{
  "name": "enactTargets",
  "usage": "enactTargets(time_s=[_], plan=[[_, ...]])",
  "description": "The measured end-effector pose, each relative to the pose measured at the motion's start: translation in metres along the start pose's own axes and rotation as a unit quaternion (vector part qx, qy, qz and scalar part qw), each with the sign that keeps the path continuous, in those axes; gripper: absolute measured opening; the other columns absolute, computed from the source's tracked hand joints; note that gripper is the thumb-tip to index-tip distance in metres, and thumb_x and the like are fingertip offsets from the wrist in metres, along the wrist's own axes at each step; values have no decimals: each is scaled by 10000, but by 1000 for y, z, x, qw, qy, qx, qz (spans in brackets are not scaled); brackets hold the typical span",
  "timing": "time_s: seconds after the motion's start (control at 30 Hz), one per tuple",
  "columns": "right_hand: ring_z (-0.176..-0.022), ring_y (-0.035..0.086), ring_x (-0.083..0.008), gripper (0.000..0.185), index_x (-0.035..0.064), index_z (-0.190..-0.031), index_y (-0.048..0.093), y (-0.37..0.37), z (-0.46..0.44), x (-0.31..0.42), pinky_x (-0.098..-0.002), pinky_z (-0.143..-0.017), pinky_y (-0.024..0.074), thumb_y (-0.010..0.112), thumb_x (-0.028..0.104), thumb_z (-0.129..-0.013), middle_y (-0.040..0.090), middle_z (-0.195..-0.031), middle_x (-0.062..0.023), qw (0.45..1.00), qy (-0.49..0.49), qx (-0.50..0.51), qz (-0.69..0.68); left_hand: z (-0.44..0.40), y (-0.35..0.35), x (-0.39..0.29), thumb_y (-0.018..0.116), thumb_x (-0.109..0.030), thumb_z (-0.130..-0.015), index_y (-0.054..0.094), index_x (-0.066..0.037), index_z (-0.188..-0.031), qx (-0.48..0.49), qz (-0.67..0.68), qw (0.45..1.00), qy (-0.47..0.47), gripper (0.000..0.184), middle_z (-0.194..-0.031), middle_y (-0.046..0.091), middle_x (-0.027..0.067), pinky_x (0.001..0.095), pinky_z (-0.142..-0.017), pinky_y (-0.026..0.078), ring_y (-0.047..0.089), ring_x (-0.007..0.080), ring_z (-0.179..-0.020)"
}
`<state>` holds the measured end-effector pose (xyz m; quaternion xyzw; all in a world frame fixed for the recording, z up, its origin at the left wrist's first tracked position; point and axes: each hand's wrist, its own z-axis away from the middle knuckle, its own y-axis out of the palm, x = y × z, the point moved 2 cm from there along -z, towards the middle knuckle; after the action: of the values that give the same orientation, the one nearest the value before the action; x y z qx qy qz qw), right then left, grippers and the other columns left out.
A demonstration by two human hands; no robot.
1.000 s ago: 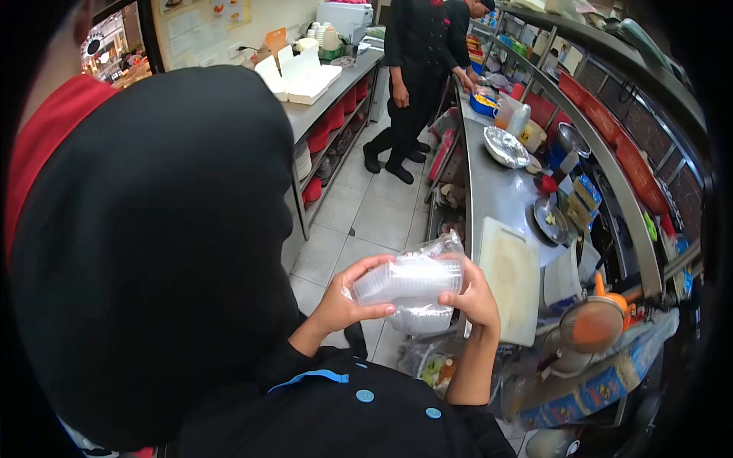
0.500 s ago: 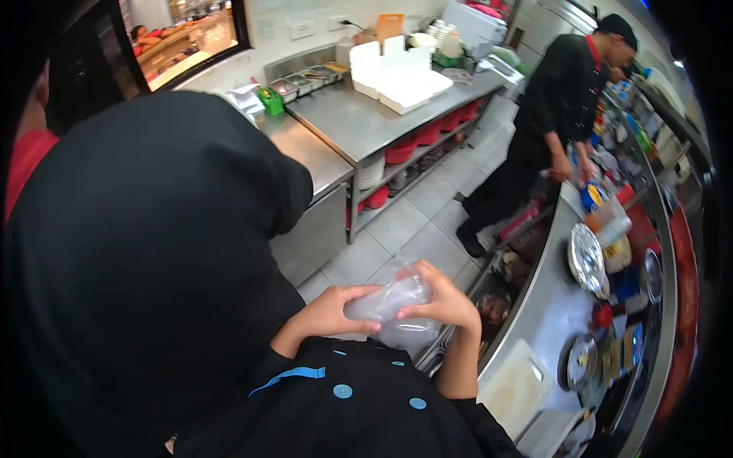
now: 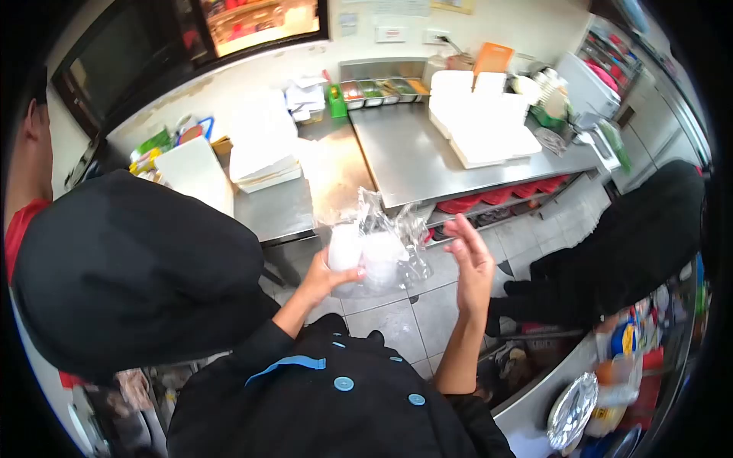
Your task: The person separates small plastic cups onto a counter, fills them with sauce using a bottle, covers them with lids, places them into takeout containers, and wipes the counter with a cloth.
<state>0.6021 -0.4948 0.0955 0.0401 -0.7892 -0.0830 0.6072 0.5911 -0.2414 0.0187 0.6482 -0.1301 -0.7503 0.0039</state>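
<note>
In the head view, the person's left hand (image 3: 324, 276) is holding a clear, crinkled plastic bag (image 3: 418, 266) filled with translucent white stacked containers (image 3: 382, 258), gripping from the bag's 8 o'clock side. Its grip is partly closed, with the thumb pressing across the near face. The bag is hanging in front of the person's chest, above the grey tiled floor (image 3: 393, 328). At the bag's 3 o'clock, the right hand (image 3: 472, 263) is standing raised just beside it, its grip open and holding nothing, fingers pointing upward.

Beyond the bag, a stainless-steel bench (image 3: 397, 153) is carrying a row of small metal food pans (image 3: 385, 93) at 12 o'clock and open white boxes (image 3: 489, 126) at 1 o'clock. More white boxes (image 3: 263, 164) are lying between 10 and 11 o'clock. A black-clad co-worker (image 3: 145, 282) is occupying 9 o'clock; another person in black (image 3: 634, 244) is standing farther out at 3 o'clock. A silver foil-covered oval dish (image 3: 571, 412) is resting at 4 o'clock.
</note>
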Motion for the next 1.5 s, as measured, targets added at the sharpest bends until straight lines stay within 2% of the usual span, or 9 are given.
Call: enactTargets(time_s=[0.07,0.33,0.6,0.87,1.07,1.17,1.37,1.4,1.5], plan=[[-1120,533,-185,510,-29,-1331,451,-5,-26,-12,-311,-892,437,580,243,-919,571,-1229,-141,998,14,37,38,-11,-5,-2,794,-101,-702,590,-28,-1105,-22,52,998,9,457,-999,644,42,310,-878,464,592,125,-947],[-950,604,-185,687,4,-1320,410,55,-115,-96,-290,-816,495,740,-34,-718,633,-993,-102,970,160,153,-102,-90,-53,6,801,-120,-701,558,-8,-1157,-115,9,992,49,528,-1083,618,64,310,-894,460,589,156,-990],[-1014,572,-176,241,16,-945,610,83,-222,-166,-340,-903,447,692,-14,-721,631,-983,-72,968,142,207,28,-188,-126,36,796,-178,-738,499,2,-1255,-166,-20,986,20,622,-1168,595,97,325,-915,459,566,182,-1074],[-1065,577,-318,229,-60,-897,626,71,-307,-260,-422,-1026,388,481,-94,-722,630,-1037,-221,847,302,303,-317,-258,-155,89,594,-503,-877,381,25,-1357,-267,175,942,-104,745,-1303,504,155,331,-969,423,487,217,-1189],[-1018,606,-309,182,-49,-922,637,80,-367,-315,-402,-958,448,500,-72,-804,652,-984,-200,866,257,374,-207,-277,-151,102,527,-500,-916,471,23,-1296,-324,36,940,-100,649,-1151,610,140,303,-899,462,585,200,-1047],[-1022,605,-266,200,-22,-1017,635,98,-379,-327,-383,-922,469,579,-27,-825,660,-955,-166,769,354,491,-205,-278,-147,100,530,-463,-926,536,9,-1228,-358,18,928,-100,560,-1040,650,121,299,-850,483,615,187,-978],[-1042,587,-254,605,36,-1213,544,144,-358,-306,-369,-908,461,808,180,-687,620,-1118,-121,715,140,682,66,-261,-133,89,595,-360,-905,428,-21,-1322,-313,218,920,-91,563,-1202,563,149,351,-846,512,591,226,-1042],[-1123,538,-286,818,31,-1271,484,147,-357,-306,-396,-956,430,871,273,-593,564,-1206,-149,653,157,724,157,-260,-132,98,605,-326,-897,353,-51,-1394,-291,239,923,-83,622,-1276,515,146,398,-1015,398,486,260,-1197],[-1190,483,-305,957,18,-1303,448,149,-336,-322,-414,-1001,389,904,331,-521,528,-1242,-184,639,-87,754,128,-246,-108,71,606,-307,-893,366,-53,-1384,-274,207,939,-14,603,-1294,497,139,406,-1018,393,454,253,-1228]])
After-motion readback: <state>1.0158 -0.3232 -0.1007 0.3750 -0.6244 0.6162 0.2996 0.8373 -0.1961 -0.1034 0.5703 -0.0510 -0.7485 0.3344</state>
